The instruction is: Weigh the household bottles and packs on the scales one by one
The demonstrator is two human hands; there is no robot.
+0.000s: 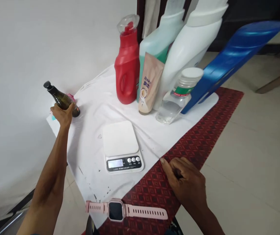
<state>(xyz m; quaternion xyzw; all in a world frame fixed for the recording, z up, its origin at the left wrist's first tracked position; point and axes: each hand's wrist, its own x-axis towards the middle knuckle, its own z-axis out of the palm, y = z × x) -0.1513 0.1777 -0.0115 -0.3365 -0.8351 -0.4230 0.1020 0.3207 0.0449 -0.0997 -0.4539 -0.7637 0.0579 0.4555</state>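
Note:
At the far left of the table, my left hand (62,115) is wrapped round a dark glass bottle (59,97) with a black cap, which leans to the left. My right hand (187,179) rests on the red patterned cloth (152,186) at the near right edge, its fingers curled into a loose fist and nothing visible in them. Between the hands lies a white digital scale (120,139) with its display lit and its platform bare. In front of me a pink smartwatch (115,210) is stretched out flat across the cloths.
Along the back stand a red jug (127,68), a pale green bottle (152,40), a white bottle (191,42), a beige tube (150,85), a clear white-capped jar (176,101) and a tall blue bottle (230,58). A white wall (44,39) borders the left side.

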